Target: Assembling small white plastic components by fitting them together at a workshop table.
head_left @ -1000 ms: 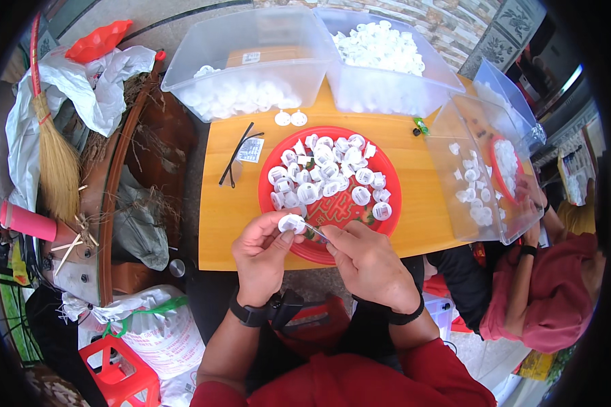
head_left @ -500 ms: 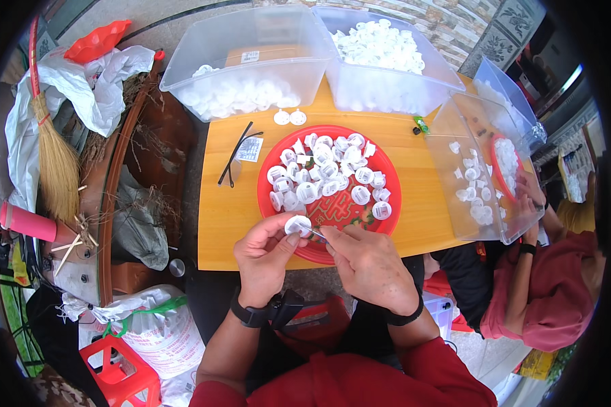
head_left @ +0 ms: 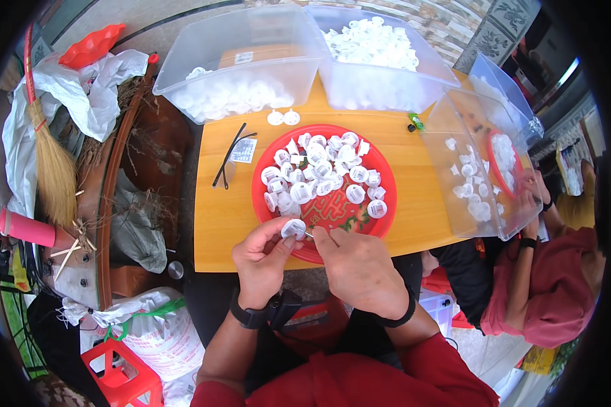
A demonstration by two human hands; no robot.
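My left hand [head_left: 261, 261] pinches a small round white plastic piece [head_left: 292, 229] between thumb and fingertips, over the near rim of a red round tray [head_left: 256, 197]. Close beside it, my right hand [head_left: 360, 264] is closed on a thin metal-tipped tool [head_left: 309, 234]. The tool's tip meets the piece's right edge; its handle is hidden in my fingers. Inside the tray lie many similar white plastic pieces [head_left: 319, 166], heaped toward the far side.
Two clear plastic bins [head_left: 183, 88] [head_left: 394, 95] of white pieces stand at the table's back. Eyeglasses [head_left: 229, 156] and two white discs [head_left: 283, 118] lie nearby. At right, another person's hands [head_left: 533, 193] are beside a clear bin [head_left: 448, 156]. A broom [head_left: 51, 159] leans at left.
My right hand has turned slightly and its fingers sit closer to the white piece, with less of the tool showing. The whole view has shifted a little.
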